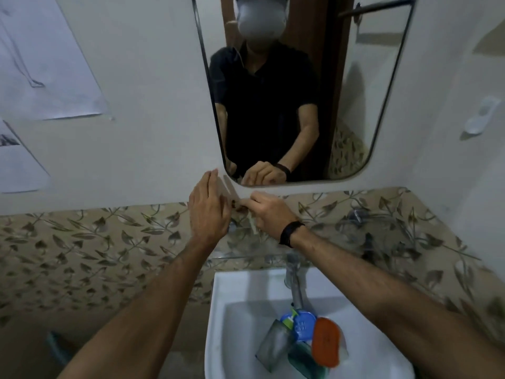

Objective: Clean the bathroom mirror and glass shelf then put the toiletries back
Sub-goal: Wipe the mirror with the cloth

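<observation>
Left hand [209,212] flat and empty; right hand [269,214] pinching something small, unidentifiable, above glass shelf [246,257]. Risk: leaning weight could crack the shelf

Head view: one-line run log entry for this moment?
left hand raised at wall | right hand pinching something small, unclear | glass shelf bare | toiletries in sink | mirror

We see bare forearms, a black band [291,233] on our right wrist; the mirror [355,110] reflects our short-sleeved black shirt [262,105].
</observation>
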